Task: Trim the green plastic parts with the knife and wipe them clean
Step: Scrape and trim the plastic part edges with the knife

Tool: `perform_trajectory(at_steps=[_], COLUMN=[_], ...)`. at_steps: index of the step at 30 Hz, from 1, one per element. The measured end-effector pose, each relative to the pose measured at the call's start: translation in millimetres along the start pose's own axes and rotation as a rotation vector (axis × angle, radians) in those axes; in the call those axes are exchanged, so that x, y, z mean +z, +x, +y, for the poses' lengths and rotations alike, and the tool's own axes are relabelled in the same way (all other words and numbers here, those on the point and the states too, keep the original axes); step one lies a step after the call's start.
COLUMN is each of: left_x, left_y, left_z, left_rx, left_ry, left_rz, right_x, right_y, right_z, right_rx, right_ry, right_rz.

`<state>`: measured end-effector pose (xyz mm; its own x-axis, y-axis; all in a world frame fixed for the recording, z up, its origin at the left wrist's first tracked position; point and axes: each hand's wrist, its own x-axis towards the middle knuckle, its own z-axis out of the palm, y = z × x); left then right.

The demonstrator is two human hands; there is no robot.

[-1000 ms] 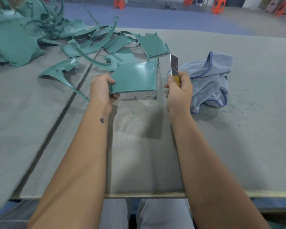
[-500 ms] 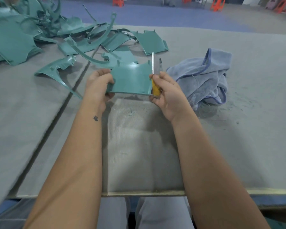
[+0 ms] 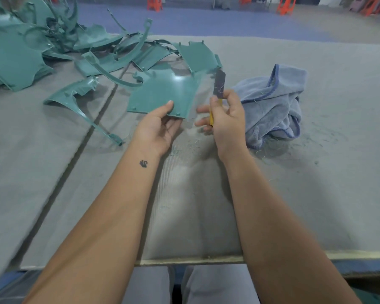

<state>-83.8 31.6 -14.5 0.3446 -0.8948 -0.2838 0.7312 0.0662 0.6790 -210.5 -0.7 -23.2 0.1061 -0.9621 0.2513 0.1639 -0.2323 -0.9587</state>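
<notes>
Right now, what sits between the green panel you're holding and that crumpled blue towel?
In the head view, only the right hand gripping the yellow-handled knife sits between the flat green plastic panel and the crumpled blue towel.

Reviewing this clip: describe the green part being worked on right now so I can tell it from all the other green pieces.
On the grey table, a heap of green plastic parts lies at the far left and a blue cloth at the right. Between them, the left hand holds a flat green panel by its near edge, beside the knife in the right hand. It alone is held.
</notes>
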Motion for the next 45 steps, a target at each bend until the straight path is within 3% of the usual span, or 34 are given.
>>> perform_trajectory(at_steps=[7, 11, 23, 33, 41, 45], left_x=[-7, -5, -1, -1, -5, -6], left_y=[5, 3, -2, -5, -11, -9], left_z=[3, 3, 4, 6, 6, 8], left_rx=[-0.003, -0.01, -0.085, -0.116, -0.151, -0.161], left_ry=[-0.076, -0.209, -0.176, -0.134, -0.143, -0.181], left_rz=[-0.019, -0.015, -0.044, -0.017, -0.09, -0.079], right_x=[5, 4, 6, 7, 3, -1], right_y=[-1, -3, -7, -6, 4, 9], right_z=[2, 0, 3, 4, 11, 9], right_rx=[0.15, 0.121, 0.095, 0.084, 0.124, 0.235], right_ry=[-0.128, -0.141, -0.069, -0.058, 0.029, 0.28], right_rz=[-0.255, -0.247, -0.374, -0.304, -0.118, 0.028])
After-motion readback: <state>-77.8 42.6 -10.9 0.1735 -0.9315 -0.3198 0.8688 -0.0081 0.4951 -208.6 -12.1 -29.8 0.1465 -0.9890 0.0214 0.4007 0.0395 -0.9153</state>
